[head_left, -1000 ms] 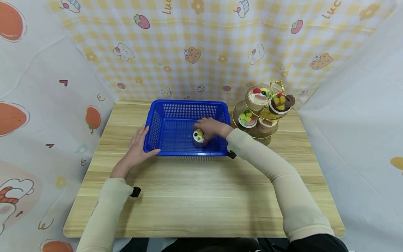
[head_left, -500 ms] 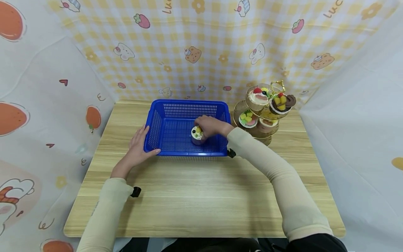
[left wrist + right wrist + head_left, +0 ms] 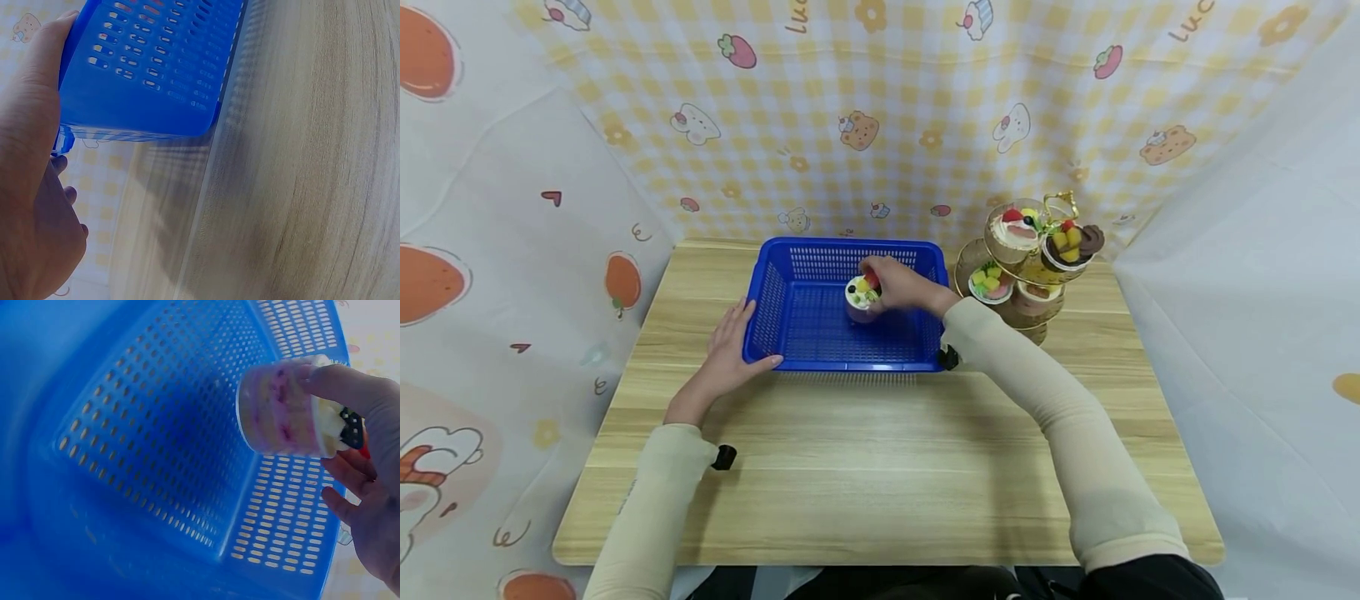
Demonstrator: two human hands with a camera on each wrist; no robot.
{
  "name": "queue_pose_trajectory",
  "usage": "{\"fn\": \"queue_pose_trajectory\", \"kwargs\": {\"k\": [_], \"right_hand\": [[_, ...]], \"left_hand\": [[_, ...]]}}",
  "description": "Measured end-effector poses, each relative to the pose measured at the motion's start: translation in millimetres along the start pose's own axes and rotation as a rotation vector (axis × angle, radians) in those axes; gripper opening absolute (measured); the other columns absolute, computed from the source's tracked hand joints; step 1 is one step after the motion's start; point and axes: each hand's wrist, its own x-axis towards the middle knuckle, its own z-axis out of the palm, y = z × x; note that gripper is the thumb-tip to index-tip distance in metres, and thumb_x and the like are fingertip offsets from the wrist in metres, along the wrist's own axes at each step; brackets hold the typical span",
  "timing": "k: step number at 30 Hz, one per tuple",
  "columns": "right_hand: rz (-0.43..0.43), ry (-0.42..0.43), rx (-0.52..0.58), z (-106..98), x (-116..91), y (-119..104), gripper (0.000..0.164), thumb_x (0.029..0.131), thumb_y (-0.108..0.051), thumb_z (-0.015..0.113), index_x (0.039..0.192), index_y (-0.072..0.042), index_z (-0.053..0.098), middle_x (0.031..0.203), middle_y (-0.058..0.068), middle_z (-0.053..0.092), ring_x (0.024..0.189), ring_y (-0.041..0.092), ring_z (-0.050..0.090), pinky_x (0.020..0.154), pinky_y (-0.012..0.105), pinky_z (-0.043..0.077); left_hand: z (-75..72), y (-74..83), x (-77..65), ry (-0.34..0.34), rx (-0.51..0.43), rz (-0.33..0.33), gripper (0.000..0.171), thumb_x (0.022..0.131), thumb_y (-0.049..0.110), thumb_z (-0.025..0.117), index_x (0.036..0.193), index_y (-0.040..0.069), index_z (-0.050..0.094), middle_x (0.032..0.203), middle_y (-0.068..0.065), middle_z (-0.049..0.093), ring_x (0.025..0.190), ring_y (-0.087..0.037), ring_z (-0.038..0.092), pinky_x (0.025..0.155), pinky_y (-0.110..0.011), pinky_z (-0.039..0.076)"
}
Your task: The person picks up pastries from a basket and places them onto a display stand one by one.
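My right hand point(image 3: 901, 285) grips a dessert cup point(image 3: 859, 308), clear-walled with pink and cream layers in the right wrist view. Cream, a dark berry, yellow pieces and a red fruit top it; the fingers partly cover it. The cup is held upright within the blue plastic basket point(image 3: 805, 367), raised above its floor. At the basket's near left corner, my left hand point(image 3: 724, 343) rests with fingers spread, the thumb on the front rim and the fingers along the left side. In the left wrist view, that thumb point(image 3: 50, 53) lies against the rim.
A gold-trimmed two-tier stand point(image 3: 967, 310) bears several dessert cups right of the basket, close to my right forearm. The wooden table point(image 3: 880, 475) extends toward me. A yellow checked cloth point(image 3: 820, 183) hangs behind, and white sheets point(image 3: 1240, 333) flank the sides.
My right hand has lifted the dessert cup and carried it toward the basket's far side and slightly left. My left hand has kept its place on the basket corner.
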Motion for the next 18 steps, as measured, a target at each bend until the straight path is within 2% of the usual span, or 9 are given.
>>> {"fn": "queue_pose_trajectory", "kwargs": {"k": [6,10,14,18], "right_hand": [[0.061,0.117,0.134,-1,2,0,0.089,0.071,-0.02,0.087,0.145,0.0,0.042,0.136,0.015,0.054,0.122,0.027,0.05,0.108,0.04,0.045],[0.113,0.205,0.171,-3,-1,-4,0.091,0.072,-0.022,0.087,0.147,-0.002,0.04,0.14,0.017,0.051,0.128,0.031,0.048,0.11,0.043,0.042],[0.16,0.267,0.187,-5,-5,-8,0.081,0.073,-0.026,0.087,0.141,-0.004,0.048,0.138,0.015,0.053,0.127,0.031,0.048,0.109,0.044,0.042],[0.182,0.277,0.207,-7,-11,-9,0.073,0.074,-0.028,0.087,0.134,-0.007,0.051,0.132,0.013,0.054,0.12,0.029,0.049,0.101,0.043,0.048]], "left_hand": [[0.1,0.2,-0.2,0.001,-0.001,0.005,0.114,0.083,0.052,0.073,0.16,0.025,-0.006,0.169,-0.008,-0.009,0.154,-0.042,-0.009,0.116,-0.073,-0.001],[-0.3,1.3,-0.3,-0.002,-0.004,0.001,0.113,0.084,0.052,0.073,0.16,0.025,-0.006,0.169,-0.007,-0.011,0.154,-0.041,-0.01,0.116,-0.074,-0.001],[-1.4,2.9,-0.8,-0.008,-0.008,-0.003,0.113,0.084,0.052,0.073,0.16,0.024,-0.006,0.169,-0.006,-0.011,0.154,-0.041,-0.012,0.116,-0.074,-0.001],[-1.9,3.2,-1.4,-0.007,-0.004,-0.004,0.113,0.084,0.052,0.073,0.16,0.024,-0.006,0.169,-0.007,-0.011,0.154,-0.043,-0.01,0.115,-0.075,-0.001]]}}
